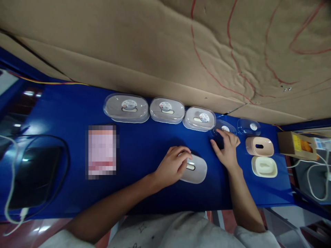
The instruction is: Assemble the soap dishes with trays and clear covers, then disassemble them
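A grey oval plastic box with a slot in its top lies in front of me on the blue table. My left hand grips its left end, fingers curled over the top. A cream piece shows through the slot. My right hand is at a clear plastic lid with a round sticker, its thumb and index finger spread apart. Whether the fingertips touch the lid I cannot tell. Another clear lid lies to its right.
Along the cardboard wall stand three grey boxes under clear lids. A peach box part and a cream one lie at right, by a cardboard carton. A blurred pink sheet and a black device with cables are left.
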The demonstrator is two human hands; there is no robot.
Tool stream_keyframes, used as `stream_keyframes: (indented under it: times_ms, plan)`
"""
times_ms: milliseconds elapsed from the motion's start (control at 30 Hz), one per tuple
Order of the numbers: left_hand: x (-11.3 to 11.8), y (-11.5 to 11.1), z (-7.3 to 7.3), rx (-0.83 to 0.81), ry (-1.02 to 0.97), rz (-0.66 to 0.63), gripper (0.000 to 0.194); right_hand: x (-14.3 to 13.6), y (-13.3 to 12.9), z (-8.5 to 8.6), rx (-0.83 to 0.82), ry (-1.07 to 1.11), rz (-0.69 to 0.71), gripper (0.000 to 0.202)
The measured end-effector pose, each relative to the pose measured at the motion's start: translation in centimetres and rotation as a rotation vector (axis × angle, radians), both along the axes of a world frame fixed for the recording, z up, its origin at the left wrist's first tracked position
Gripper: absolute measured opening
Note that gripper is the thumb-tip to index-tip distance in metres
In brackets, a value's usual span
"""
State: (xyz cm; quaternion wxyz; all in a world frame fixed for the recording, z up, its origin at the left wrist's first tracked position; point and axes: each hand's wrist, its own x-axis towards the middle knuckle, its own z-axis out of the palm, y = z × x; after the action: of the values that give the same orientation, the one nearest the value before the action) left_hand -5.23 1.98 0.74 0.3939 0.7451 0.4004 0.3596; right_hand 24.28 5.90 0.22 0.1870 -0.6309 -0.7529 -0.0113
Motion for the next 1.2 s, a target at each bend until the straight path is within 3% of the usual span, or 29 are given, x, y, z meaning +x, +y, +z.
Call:
stream_keyframes:
  times_ms: [200, 400, 600, 700, 800, 900, 1000, 1200]
  plan:
    - [0.0, 0.0, 0.0, -0.007, -0.013, -0.004, 0.028, 1.2, 0.2, -0.2, -0.078, -0.084, -0.009, 0.083]
    - [-0.1, -0.1, -0.3, -0.022, -0.035, -0.011, 0.033, 2.4, -0.4, 1.2, -0.172, -0.088, -0.007, 0.075]
    - [-0.2, 0.2, -0.2, -0.044, -0.048, -0.006, 0.025, 2.6, -0.9, 1.9, -0.226, 0.077, 0.011, 0.075]
    - [-0.3, 0.4, 0.2, -0.076, -0.043, -0.009, 0.018, 1.6, -1.5, 2.4, -0.246, 0.134, 0.124, 0.070]
    - [-0.4, 0.2, 0.0, -0.127, -0.083, -0.012, 0.026, -0.5, -2.6, 3.2, -0.321, 0.209, 0.322, 0.067]
    - [-0.3, -0.2, -0.7, -0.142, -0.234, 0.064, 0.035, -2.4, -3.8, 4.0, -0.366, 0.203, 0.480, 0.067]
    - [-0.3, -0.4, -1.1, -0.145, -0.331, 0.141, 0.038, -3.7, -4.7, 4.6, -0.393, 0.173, 0.538, 0.067]
    - [-0.7, -0.3, -0.5, -0.060, -0.186, -0.023, 0.033, -6.4, -6.2, 4.8, -0.447, 0.115, 0.637, 0.062]
